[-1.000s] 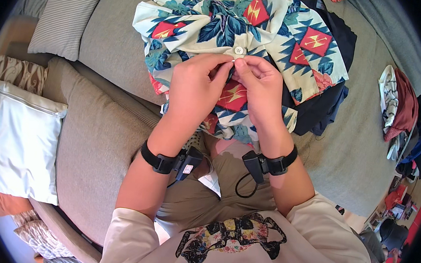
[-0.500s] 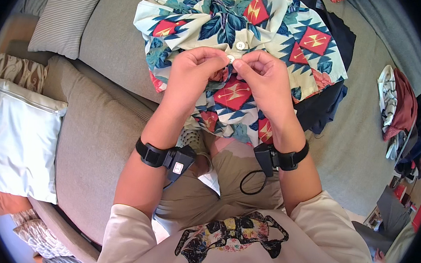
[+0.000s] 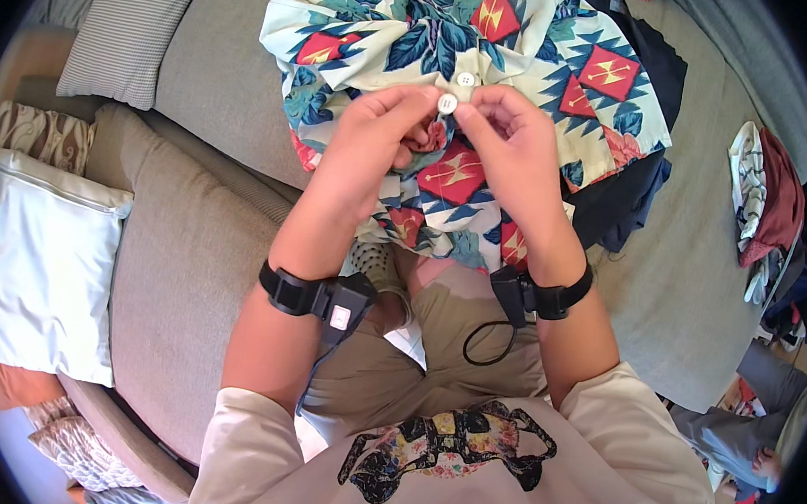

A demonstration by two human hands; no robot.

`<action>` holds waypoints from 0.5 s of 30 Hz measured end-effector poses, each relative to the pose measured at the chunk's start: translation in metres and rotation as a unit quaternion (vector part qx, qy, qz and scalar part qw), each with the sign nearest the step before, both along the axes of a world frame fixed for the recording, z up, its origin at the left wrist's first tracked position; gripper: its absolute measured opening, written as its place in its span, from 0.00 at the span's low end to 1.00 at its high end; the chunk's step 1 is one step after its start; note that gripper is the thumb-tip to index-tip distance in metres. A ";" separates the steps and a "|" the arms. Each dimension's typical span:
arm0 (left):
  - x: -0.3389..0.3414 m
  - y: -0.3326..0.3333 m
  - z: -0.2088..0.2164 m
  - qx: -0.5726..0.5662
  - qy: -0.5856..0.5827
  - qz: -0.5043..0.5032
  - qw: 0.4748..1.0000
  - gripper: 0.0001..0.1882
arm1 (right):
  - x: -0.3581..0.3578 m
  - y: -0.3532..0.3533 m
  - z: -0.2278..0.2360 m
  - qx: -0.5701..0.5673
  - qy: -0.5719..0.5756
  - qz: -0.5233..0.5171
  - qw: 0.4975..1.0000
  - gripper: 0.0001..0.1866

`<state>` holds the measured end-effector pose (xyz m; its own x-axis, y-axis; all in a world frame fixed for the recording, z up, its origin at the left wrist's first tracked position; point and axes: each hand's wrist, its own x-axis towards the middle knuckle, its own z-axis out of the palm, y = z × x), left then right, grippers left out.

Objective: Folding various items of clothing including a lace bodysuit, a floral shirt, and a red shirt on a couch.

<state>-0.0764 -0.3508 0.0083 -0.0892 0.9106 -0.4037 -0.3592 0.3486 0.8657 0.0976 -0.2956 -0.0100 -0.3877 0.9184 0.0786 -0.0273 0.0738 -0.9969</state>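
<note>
A cream shirt [image 3: 610, 74] with blue leaves and red diamonds lies bunched on the sofa in front of me. My left hand [image 3: 380, 132] pinches its front edge between thumb and fingers, right beside a white button [image 3: 446, 103]. On the other side of that button, my right hand [image 3: 512, 137] is closed with thumb and curled fingers on the shirt front; the cloth between them is mostly hidden. A second white button [image 3: 465, 80] shows just beyond my fingertips. Each wrist wears a black strap with a small box.
Dark clothing [image 3: 643, 43] lies under the shirt's right side. The grey sofa [image 3: 210, 66] carries a striped cushion [image 3: 137, 23] and a shiny white cushion [image 3: 37, 266] on the left. More clothes [image 3: 773, 196] lie at the far right. Another person's hand [image 3: 766, 462] shows at lower right.
The button between my hands now shows whole, and my right fingertips have shifted slightly away from it. At lower right, more of the other person has come into view.
</note>
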 end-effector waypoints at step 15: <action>-0.014 -0.004 0.004 0.080 0.474 0.075 0.874 0.13 | -0.009 -0.005 0.008 0.028 0.048 -0.039 0.998 0.14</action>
